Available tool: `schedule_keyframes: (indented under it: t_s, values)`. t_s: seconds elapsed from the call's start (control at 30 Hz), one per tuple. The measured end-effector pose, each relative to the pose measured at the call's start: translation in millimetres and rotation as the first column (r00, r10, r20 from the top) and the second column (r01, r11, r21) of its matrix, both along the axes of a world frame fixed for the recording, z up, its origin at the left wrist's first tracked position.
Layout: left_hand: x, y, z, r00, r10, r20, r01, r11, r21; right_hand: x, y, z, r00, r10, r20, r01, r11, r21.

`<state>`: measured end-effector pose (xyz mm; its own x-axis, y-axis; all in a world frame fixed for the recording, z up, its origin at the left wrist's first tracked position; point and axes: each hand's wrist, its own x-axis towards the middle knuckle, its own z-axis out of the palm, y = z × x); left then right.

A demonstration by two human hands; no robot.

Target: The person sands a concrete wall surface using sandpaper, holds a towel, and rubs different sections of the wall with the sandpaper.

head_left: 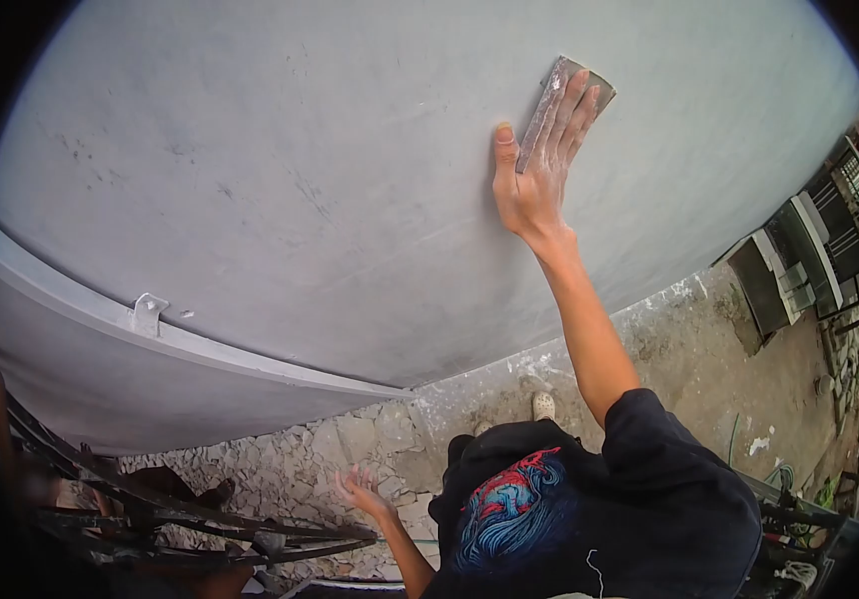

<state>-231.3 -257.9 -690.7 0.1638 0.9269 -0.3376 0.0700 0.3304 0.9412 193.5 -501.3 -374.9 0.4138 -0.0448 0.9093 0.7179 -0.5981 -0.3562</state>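
Observation:
My right hand presses a piece of sandpaper flat against a large grey panel. The fingers lie along the sandpaper and are coated in pale dust, while the thumb sticks out to the left. Dark scuffs mark the panel's left part. Low on the left, my left hand hangs away from the panel with its fingers spread and nothing in them. Behind it shows the broken stone ground.
A pale rail with a small bracket runs along the panel's lower left. Curved dark metal bars stand at lower left, with parts of another person behind. Stacked furniture-like pieces stand at right, beside concrete ground.

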Motion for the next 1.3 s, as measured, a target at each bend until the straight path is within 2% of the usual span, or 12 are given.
schedule_keyframes:
  t_s: [0.1,0.23,0.3,0.43,0.6,0.73,0.87,0.97,1.1,1.17,1.23,1.3]
  values:
    - [17,-11,-13,0.998,-0.070,0.006,0.070,0.997,-0.027,-10,15,-50,0.999,-0.023,-0.048,0.020,0.998,-0.065]
    - [39,-15,-40,0.988,-0.149,0.038,0.152,0.984,-0.095,-27,43,-188,0.998,-0.047,-0.041,0.031,0.946,-0.324]
    - [56,-19,-30,0.963,-0.263,0.050,0.267,0.960,-0.085,-27,39,-188,0.997,-0.022,-0.071,-0.002,0.942,-0.334]
    - [53,-12,-38,0.810,-0.574,-0.122,0.580,0.814,0.018,-18,24,-145,0.994,-0.009,-0.106,-0.015,0.973,-0.232]
    - [10,-7,-66,0.840,-0.522,-0.148,0.526,0.850,-0.014,9,-34,41,0.998,-0.039,-0.045,0.038,0.999,-0.010]
    - [-9,-10,-73,0.855,-0.481,-0.193,0.475,0.876,-0.081,8,-39,52,0.999,-0.030,-0.045,0.032,0.999,0.036]
    - [4,-6,-84,0.838,-0.505,-0.206,0.496,0.863,-0.098,-16,13,-55,0.989,0.069,-0.127,-0.064,0.997,0.046]
    - [32,6,-97,0.788,-0.583,-0.200,0.582,0.810,-0.068,-42,61,-159,0.985,0.107,-0.139,-0.133,0.973,-0.191]
    - [77,24,-82,0.687,-0.710,-0.154,0.713,0.700,-0.046,-30,54,-107,0.990,0.116,-0.076,-0.121,0.990,-0.068]
    - [89,23,-62,0.656,-0.738,-0.157,0.739,0.671,-0.068,-14,26,-16,0.996,0.091,0.005,-0.090,0.996,-0.026]
    - [90,17,-45,0.795,-0.587,0.150,0.606,0.761,-0.233,1,-7,78,0.993,0.079,0.087,-0.081,0.997,0.016]
    - [82,17,-55,0.806,-0.577,0.128,0.590,0.774,-0.229,12,-25,128,0.988,0.097,0.123,-0.104,0.993,0.058]
